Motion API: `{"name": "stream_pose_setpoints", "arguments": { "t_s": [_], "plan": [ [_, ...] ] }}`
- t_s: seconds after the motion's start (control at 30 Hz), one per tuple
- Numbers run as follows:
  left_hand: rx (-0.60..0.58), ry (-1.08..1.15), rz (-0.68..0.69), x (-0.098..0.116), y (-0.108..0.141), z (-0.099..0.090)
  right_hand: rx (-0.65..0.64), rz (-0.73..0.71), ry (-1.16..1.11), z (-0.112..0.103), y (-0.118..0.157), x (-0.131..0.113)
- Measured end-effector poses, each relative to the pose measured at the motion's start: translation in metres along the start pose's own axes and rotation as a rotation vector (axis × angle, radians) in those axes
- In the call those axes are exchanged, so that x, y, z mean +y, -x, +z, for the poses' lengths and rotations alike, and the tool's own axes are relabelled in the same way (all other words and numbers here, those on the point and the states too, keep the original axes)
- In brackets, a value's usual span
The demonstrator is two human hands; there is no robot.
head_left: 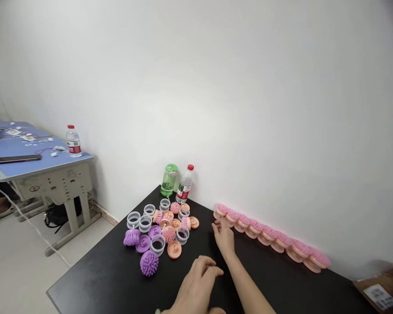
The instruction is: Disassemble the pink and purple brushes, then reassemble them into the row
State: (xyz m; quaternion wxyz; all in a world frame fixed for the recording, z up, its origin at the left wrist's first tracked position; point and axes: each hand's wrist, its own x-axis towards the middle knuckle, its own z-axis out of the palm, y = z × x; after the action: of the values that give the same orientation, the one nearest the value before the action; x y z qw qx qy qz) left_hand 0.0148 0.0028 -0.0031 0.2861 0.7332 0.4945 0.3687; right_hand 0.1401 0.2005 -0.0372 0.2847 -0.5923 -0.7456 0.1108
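The left hand point(196, 283) is half curled at the near side of the table and holds nothing. The right hand point(223, 237), fingers loosely open and also empty, sits just beside the end of a row of pink brushes point(268, 235) along the wall. To its left lie clear rings point(145, 223), peach discs point(174, 249) and purple bristle heads point(149, 263), packed loosely, so a careless sweep could scatter them or roll one off the black table point(85, 292). A knock could topple the green bottle point(169, 180) behind them. Far left stands a blue desk point(22, 144) with a phone point(15, 159).
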Motion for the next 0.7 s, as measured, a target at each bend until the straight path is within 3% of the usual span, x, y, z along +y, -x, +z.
{"name": "stream_pose_setpoints", "arguments": {
  "t_s": [0.17,0.27,0.4,0.53,0.7],
  "plan": [
    [-0.012,-0.071,0.071,-0.006,0.001,0.006,-0.044,-0.431,-0.114,0.007,0.020,-0.039],
    [0.026,-0.085,0.083,-0.005,0.003,0.004,-0.065,-0.557,-0.120,0.010,0.024,-0.058],
    [0.165,-0.181,0.056,-0.005,0.003,-0.005,-0.056,-0.572,-0.086,0.007,0.031,-0.061],
    [0.365,-0.384,-0.016,-0.024,-0.004,-0.018,-0.060,-0.529,-0.040,-0.005,0.054,-0.045],
    [0.401,-0.551,-0.120,-0.051,-0.012,-0.026,-0.098,-0.418,0.000,-0.025,0.097,-0.019]
  ]
}}
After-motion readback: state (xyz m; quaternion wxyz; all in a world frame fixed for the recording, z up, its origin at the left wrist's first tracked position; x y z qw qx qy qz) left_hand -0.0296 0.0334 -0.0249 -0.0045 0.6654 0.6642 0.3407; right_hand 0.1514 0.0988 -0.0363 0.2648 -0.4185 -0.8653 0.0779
